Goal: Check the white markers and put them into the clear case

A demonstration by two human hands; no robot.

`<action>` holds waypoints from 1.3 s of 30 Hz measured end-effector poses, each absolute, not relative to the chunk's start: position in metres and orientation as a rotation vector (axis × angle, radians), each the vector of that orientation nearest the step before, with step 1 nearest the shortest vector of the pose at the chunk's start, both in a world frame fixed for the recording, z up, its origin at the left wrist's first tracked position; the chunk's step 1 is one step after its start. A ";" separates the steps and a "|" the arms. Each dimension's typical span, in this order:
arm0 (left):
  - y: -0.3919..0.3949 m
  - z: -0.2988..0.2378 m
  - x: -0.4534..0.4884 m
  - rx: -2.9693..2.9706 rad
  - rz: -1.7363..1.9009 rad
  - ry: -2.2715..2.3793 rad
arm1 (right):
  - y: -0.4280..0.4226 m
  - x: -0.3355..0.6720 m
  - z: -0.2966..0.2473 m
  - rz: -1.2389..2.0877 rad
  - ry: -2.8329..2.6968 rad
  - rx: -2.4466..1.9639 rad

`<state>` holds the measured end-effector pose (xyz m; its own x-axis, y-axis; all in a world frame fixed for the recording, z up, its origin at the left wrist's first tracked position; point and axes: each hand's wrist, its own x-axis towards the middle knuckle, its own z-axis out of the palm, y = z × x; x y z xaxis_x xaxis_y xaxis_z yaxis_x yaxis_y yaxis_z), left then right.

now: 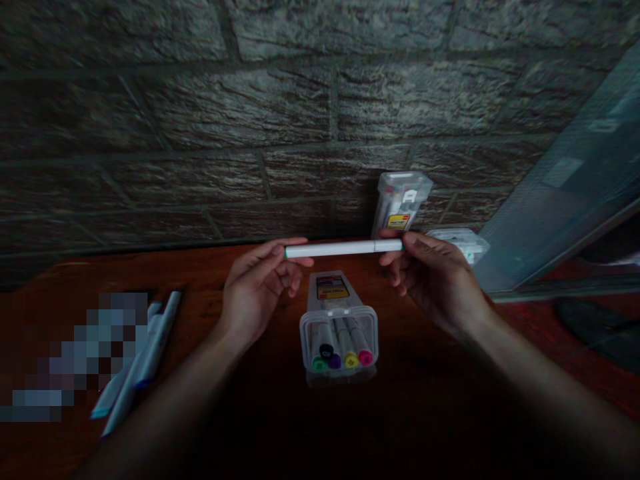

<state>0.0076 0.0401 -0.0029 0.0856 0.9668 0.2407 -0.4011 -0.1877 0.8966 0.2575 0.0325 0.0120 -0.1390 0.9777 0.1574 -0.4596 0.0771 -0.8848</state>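
Note:
A long white marker (pixel 340 249) is held level above a dark red wooden table (pixel 210 267), one end in each hand. My left hand (pixel 260 283) pinches its left, green-tipped end. My right hand (pixel 430 273) grips its right end with fingers closed. Below the marker lies an open clear plastic marker case (pixel 339 327) with several markers inside, their green, black, purple, yellow and pink caps facing me.
A second clear marker case (pixel 400 203) stands upright against the brick wall, and another clear case (pixel 463 241) lies beside it. Two loose markers (pixel 145 353) lie at the left by a blurred patch. A glass pane (pixel 565 180) leans at the right.

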 end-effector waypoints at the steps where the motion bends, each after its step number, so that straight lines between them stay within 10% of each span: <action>1: 0.040 -0.003 0.007 1.116 1.428 0.700 | 0.032 0.258 0.012 1.432 -1.027 -0.678; 39: 0.043 -0.011 0.013 1.342 1.478 0.881 | 0.037 0.253 -0.001 1.163 -1.226 -0.763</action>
